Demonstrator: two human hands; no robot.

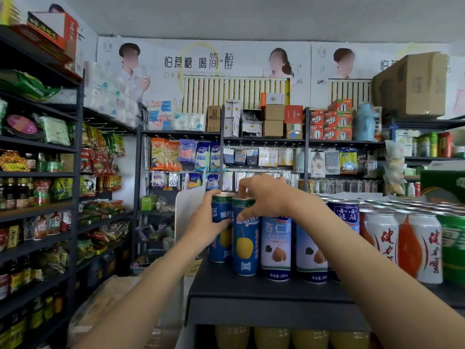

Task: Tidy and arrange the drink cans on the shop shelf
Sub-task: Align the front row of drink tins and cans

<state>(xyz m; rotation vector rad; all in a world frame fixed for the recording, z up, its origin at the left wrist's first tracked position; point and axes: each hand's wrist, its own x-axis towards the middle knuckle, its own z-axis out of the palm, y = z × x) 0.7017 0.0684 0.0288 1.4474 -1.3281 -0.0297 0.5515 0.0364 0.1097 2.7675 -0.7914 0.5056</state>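
Drink cans stand in rows on a dark shelf top [251, 290]. At the left end are two tall blue cans with a yellow fruit picture. My left hand [207, 222] wraps the side of the rear blue can [221, 245]. My right hand [264, 197] grips the front blue can [245, 245] from above, thumb on its label and fingers over its rim. To the right stand white-and-blue almond drink cans [276, 248], then white cans with red script [419, 248] and a green can [453, 245].
More can tops fill the shelf behind [402, 204]. A white panel [187, 212] stands at the shelf's left end. Stocked racks line the left wall [37, 197] and the back wall [264, 157]. Yellow bottles [271, 337] sit on the shelf below.
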